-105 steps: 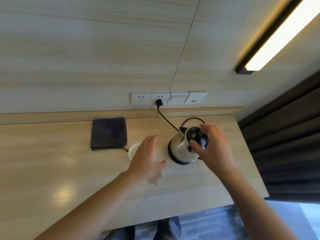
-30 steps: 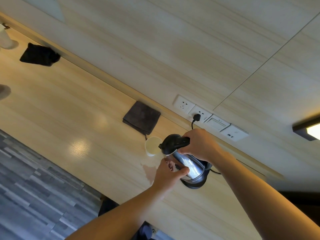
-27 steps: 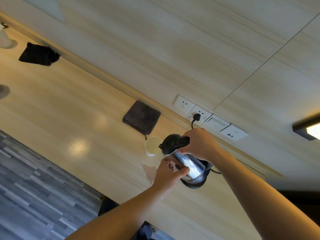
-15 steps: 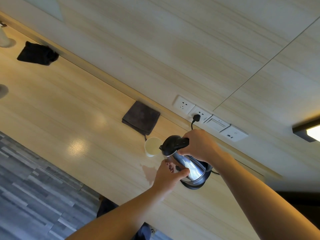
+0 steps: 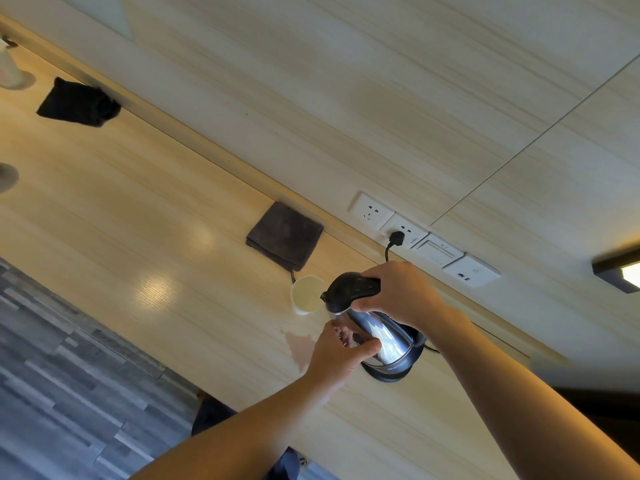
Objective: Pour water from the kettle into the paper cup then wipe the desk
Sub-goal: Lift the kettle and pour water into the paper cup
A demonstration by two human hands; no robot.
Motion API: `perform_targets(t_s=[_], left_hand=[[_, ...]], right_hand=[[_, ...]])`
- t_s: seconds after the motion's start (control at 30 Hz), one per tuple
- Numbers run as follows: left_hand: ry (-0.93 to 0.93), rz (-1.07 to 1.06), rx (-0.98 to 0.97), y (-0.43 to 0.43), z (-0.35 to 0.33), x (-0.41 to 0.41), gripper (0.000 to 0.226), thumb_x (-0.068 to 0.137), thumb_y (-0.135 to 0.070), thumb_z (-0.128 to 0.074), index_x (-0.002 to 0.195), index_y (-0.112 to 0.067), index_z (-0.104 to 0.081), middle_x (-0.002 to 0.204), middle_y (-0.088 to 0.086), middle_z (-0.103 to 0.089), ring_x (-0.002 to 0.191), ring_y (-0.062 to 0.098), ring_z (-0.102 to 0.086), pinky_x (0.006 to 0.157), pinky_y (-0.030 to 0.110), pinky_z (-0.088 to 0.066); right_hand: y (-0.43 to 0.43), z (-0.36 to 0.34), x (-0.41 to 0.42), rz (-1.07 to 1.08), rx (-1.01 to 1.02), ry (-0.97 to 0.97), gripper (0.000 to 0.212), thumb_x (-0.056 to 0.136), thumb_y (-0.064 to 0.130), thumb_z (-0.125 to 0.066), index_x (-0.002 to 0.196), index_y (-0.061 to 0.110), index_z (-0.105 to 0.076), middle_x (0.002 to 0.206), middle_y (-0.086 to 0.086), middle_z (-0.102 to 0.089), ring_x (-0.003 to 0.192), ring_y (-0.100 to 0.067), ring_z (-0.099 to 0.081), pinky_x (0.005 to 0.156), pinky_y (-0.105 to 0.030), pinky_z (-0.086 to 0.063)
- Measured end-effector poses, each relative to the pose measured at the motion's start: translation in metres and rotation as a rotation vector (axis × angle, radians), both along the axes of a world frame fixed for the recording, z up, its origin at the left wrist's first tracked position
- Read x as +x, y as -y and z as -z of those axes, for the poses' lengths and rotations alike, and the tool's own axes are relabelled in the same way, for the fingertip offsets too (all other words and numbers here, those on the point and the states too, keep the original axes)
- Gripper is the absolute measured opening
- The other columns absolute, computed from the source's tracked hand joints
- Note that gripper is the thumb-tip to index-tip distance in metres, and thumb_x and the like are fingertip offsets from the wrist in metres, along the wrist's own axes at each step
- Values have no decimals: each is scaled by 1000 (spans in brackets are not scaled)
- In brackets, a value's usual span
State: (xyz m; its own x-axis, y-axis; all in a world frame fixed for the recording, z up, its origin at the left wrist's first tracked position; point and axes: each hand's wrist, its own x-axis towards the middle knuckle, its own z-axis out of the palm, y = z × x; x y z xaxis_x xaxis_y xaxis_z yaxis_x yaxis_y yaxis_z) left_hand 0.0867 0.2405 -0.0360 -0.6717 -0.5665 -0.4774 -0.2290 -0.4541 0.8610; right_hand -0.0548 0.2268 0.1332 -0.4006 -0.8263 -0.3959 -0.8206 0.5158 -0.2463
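A steel kettle (image 5: 381,336) with a black lid and handle is tilted, its spout over the white paper cup (image 5: 305,294). My right hand (image 5: 403,294) grips the kettle's black handle at the top. My left hand (image 5: 341,346) presses against the kettle's steel side, low and near the spout. The cup stands upright on the wooden desk (image 5: 138,230). A small wet patch (image 5: 299,346) lies on the desk just in front of the cup. A folded dark grey cloth (image 5: 284,233) rests behind the cup by the wall.
The kettle's black base (image 5: 391,374) sits on the desk under it, its cord running to a plug (image 5: 396,237) in the wall sockets. A second black cloth (image 5: 78,102) and a white object (image 5: 10,69) lie far left. The desk's front edge borders grey flooring (image 5: 52,375).
Since 3.5 s ago my view has turned and the kettle has been lifted off its base and tilted over the cup. In the last second both hands and the kettle have barely moved.
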Motion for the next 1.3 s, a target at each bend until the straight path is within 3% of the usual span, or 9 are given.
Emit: perform_targets(t_s=[0.23, 0.47, 0.57, 0.8, 1.07, 1.13, 1.23, 1.3], left_hand=[[-2, -10, 6, 0, 3, -2, 77, 57, -61, -96, 107, -13, -62, 104, 25, -66, 102, 41, -67, 88, 56, -59], [-7, -15, 24, 1, -2, -2, 71, 58, -55, -96, 104, -14, -62, 102, 26, -64, 102, 46, -64, 88, 58, -57], [-19, -4, 28, 0, -1, -2, 79, 56, -63, -96, 108, -14, -63, 103, 25, -66, 103, 45, -66, 87, 61, -58], [-41, -1, 56, 0, -3, 3, 81, 56, -63, -95, 107, -10, -63, 101, 28, -63, 96, 41, -66, 87, 54, -57], [-78, -4, 81, 1, -5, 7, 65, 65, -48, -95, 107, -10, -63, 101, 26, -65, 92, 31, -68, 88, 43, -59], [-83, -5, 81, 0, -6, 8, 61, 66, -46, -95, 105, -11, -63, 97, 22, -68, 95, 36, -69, 88, 46, -59], [-91, -7, 81, 0, -7, 9, 56, 68, -44, -93, 101, -11, -62, 84, 6, -65, 83, 21, -66, 79, 33, -56], [-96, -8, 88, 0, -8, 10, 58, 68, -44, -93, 103, -10, -62, 85, 5, -65, 84, 17, -65, 78, 30, -54]], right_hand=[[4, 0, 0, 14, 19, -11, 29, 75, 46, -84, 89, 23, -74, 72, 3, -71, 69, -16, -68, 71, -39, -61], [8, -1, 1, 17, 35, -14, 30, 73, 47, -83, 85, 22, -73, 72, 1, -70, 70, -20, -68, 71, -42, -62], [9, -2, 2, 15, 45, -15, 30, 73, 46, -84, 88, 21, -74, 73, 1, -71, 71, -20, -68, 71, -41, -61], [14, -1, 6, -2, 49, -35, 31, 74, 45, -84, 86, 18, -73, 69, 2, -68, 68, -19, -68, 65, -34, -58], [17, 0, 8, -4, 65, -55, 31, 73, 46, -84, 83, 19, -72, 67, 2, -68, 65, -17, -66, 62, -31, -56], [18, 0, 9, -4, 75, -58, 32, 73, 46, -84, 84, 19, -71, 67, 2, -67, 65, -17, -66, 61, -29, -55], [18, 0, 9, 1, 76, -59, 32, 73, 46, -84, 85, 19, -71, 67, 3, -67, 65, -17, -66, 59, -27, -53], [18, 1, 9, 1, 79, -61, 32, 73, 46, -84, 85, 19, -72, 67, 3, -67, 65, -16, -66, 59, -27, -52]])
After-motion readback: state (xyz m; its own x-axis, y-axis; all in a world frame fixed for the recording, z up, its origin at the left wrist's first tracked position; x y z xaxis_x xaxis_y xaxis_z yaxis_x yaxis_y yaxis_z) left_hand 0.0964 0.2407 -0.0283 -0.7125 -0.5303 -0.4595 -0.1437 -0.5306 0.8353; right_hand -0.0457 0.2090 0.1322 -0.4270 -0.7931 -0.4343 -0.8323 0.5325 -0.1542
